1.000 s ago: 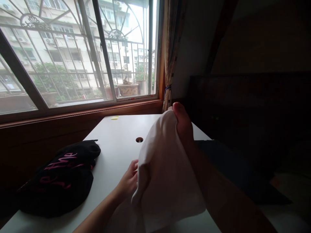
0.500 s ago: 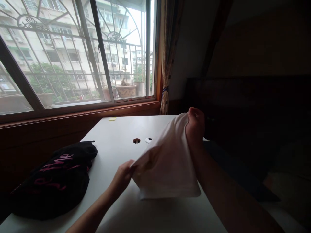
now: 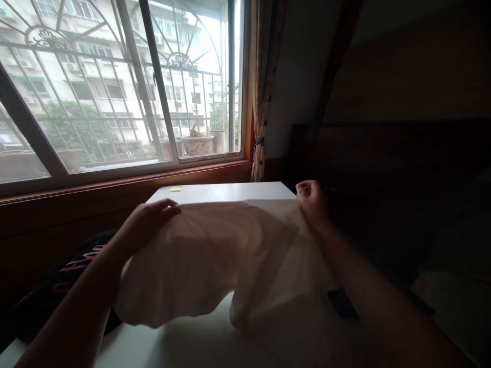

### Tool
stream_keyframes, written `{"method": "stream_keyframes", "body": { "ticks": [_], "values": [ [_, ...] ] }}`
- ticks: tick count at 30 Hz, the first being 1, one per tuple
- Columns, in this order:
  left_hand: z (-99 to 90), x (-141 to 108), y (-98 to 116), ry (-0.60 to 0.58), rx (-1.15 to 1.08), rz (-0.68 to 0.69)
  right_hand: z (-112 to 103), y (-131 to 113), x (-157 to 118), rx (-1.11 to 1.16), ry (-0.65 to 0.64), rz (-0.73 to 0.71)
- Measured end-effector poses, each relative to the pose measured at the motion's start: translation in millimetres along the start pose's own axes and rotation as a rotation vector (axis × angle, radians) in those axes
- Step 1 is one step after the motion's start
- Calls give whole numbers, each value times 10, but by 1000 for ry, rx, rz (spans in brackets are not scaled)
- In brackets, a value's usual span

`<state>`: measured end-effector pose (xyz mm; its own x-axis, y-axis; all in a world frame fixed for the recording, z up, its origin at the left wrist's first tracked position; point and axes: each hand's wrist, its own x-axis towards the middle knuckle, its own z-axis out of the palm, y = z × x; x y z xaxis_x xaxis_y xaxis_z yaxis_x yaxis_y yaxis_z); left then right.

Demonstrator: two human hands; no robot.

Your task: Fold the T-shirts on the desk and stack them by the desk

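Observation:
A thin white garment [image 3: 207, 260] hangs stretched between my two hands above the white table; its exact kind is hard to make out. Its upper edge runs taut and nearly straight, while the lower part droops in loose folds, with light showing through. My left hand [image 3: 149, 220] grips the upper left corner, fingers bent over the edge. At the upper right corner my right hand [image 3: 312, 202] is closed in a pinch on the fabric. Both hands are at about the same height.
A black cloth bundle [image 3: 72, 271] with pink lettering lies on the table's left side, partly behind my left forearm. A yellow sticky note [image 3: 175, 189] is near the far edge of the white table [image 3: 230, 191]. Beyond are a barred window [image 3: 164, 76] and a tied curtain [image 3: 261, 128].
The garment went from bunched and folded to spread wide. My left hand moved left and up along with its edge; my right hand stayed near its place. The table's holes are now covered.

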<state>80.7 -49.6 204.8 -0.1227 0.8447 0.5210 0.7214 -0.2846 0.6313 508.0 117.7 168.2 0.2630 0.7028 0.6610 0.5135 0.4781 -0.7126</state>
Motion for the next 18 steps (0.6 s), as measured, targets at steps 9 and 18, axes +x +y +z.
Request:
{"method": "stream_keyframes", "body": {
  "ticks": [9,18],
  "values": [
    [654,-435,-637,-398,431,284,62,-28,-1104,-152,-777,-401],
    [1178,-1180,-240,-730,454,377,-100,-406,-2241,-362,-1281,-582]
  ]
}}
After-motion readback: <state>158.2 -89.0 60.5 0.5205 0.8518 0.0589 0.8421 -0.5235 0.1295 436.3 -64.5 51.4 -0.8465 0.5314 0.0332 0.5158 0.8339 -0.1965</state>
